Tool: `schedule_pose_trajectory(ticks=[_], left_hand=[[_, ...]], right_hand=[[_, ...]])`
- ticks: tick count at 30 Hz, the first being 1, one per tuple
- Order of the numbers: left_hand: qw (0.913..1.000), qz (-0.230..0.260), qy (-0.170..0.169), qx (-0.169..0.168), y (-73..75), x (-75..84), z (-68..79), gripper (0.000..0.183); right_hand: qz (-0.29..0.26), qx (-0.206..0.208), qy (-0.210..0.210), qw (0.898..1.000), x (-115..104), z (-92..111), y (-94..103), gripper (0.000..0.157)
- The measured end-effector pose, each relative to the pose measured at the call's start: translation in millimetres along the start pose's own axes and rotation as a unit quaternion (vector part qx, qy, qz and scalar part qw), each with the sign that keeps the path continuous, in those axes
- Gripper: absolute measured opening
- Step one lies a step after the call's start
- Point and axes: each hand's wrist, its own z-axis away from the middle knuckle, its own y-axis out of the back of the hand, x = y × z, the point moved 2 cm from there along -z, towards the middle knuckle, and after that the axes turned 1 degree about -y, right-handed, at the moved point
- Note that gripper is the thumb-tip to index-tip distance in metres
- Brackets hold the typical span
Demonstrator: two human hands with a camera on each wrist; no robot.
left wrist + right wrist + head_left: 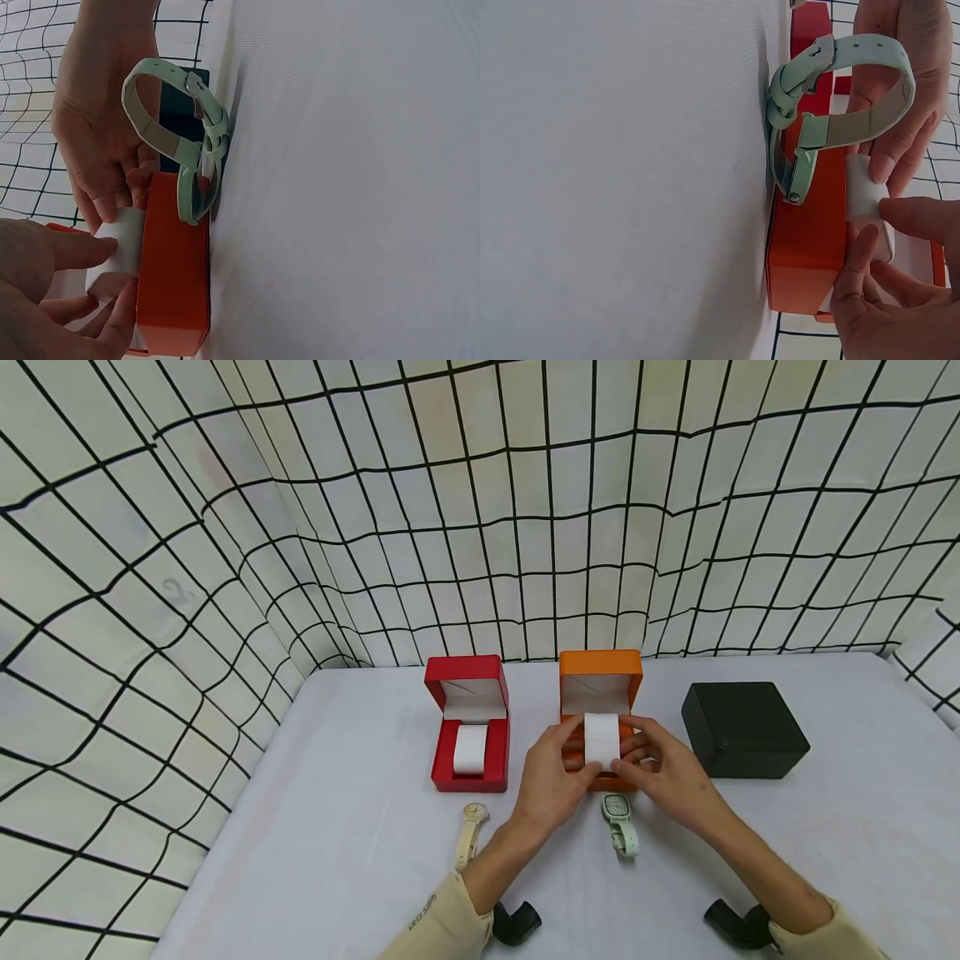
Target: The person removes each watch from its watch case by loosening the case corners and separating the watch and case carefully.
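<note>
A white watch cushion (602,739) sits at the mouth of the open orange watch box (600,663). My left hand (546,777) grips its left end, thumb on the near side and fingers reaching round the far side. From the other end my right hand (675,777) pinches the same cushion in a matching way. Both wrist views show the cushion partly down inside the box, with fingertips along the box wall. In front of the box a mint-green watch (618,821) lies on its side, strap buckled into a loop.
An open red watch box (467,668) with its own white cushion (470,749) stands to the left. A cream watch (468,839) lies by my left forearm. To the right is a closed black box (742,727). Black-gridded white cloth backs the white table (337,793).
</note>
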Motion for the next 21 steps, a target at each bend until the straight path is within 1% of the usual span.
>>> schedule_pose_trajectory(ticks=[8,11,15,21], left_hand=[[1.0,-0.007,0.002,0.004,0.3,-1.8,-0.5,0.063],[1.0,-0.004,0.008,0.0,-0.3,-3.0,-1.4,0.063],[1.0,0.003,0.005,-0.005,-0.5,-3.4,-2.2,0.063],[0.9999,0.0,0.002,-0.01,0.9,-3.3,-3.5,0.063]], right_hand=[[0.019,-0.001,0.001,1.0,1.2,-1.2,-0.7,0.06],[0.018,-0.003,-0.004,1.0,1.5,-2.3,-1.5,0.061],[0.016,-0.005,-0.008,1.0,1.6,-3.2,-2.0,0.065],[0.019,-0.007,-0.002,1.0,1.2,-3.5,-1.3,0.07]])
